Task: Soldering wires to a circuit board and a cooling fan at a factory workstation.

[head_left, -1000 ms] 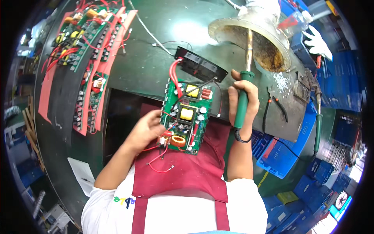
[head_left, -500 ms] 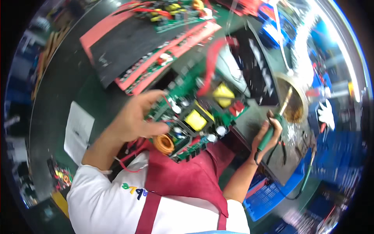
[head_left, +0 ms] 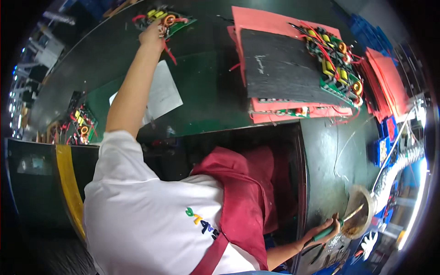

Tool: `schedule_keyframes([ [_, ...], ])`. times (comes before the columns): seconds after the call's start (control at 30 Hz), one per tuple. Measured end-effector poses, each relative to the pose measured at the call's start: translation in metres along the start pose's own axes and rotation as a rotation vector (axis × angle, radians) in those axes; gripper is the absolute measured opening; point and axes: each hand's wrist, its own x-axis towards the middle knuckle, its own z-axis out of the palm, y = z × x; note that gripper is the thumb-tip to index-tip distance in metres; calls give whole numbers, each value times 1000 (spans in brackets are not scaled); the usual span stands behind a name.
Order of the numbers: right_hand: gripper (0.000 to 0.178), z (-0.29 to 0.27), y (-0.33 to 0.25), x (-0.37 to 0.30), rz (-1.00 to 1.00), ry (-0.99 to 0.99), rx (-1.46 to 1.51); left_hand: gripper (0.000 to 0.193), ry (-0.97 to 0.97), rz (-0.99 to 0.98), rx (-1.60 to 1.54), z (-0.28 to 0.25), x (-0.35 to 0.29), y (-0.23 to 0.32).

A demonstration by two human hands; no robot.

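Dark green workbench [head_left: 211, 75] surrounds a green circuit board with yellow components [head_left: 173, 24] at far left, apparently carried there from above the maroon cloth apron [head_left: 243, 197], so handling is now at arm's length. The left hand [head_left: 150, 35] closes on its near end; the right hand [head_left: 316, 230] wraps a green-handled soldering iron [head_left: 322, 235], tip at a stained funnel-shaped hood [head_left: 360, 195]. Small blue plastic bins [head_left: 376, 154] hold things too small to identify.

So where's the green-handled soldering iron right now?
In the head view, the soldering iron is at the lower right, held in the right hand, its tip at the mouth of the flared hood.
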Motion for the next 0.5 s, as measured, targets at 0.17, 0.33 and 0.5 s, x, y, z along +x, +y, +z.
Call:
schedule_keyframes([
  [0.17, 20, 5, -16, 3, -17, -26, -1, 19, 358, 70, -56, -81, 129, -2],
  [0.33, 21, -28, -9, -8, -21, -19, -160, 35, -65, -202, 521, -71, 124, -40],
  [0.5, 22, -39, -13, -26, -39, -24, -165, 59, 59, -57, 1475, -61, 148, -1],
])
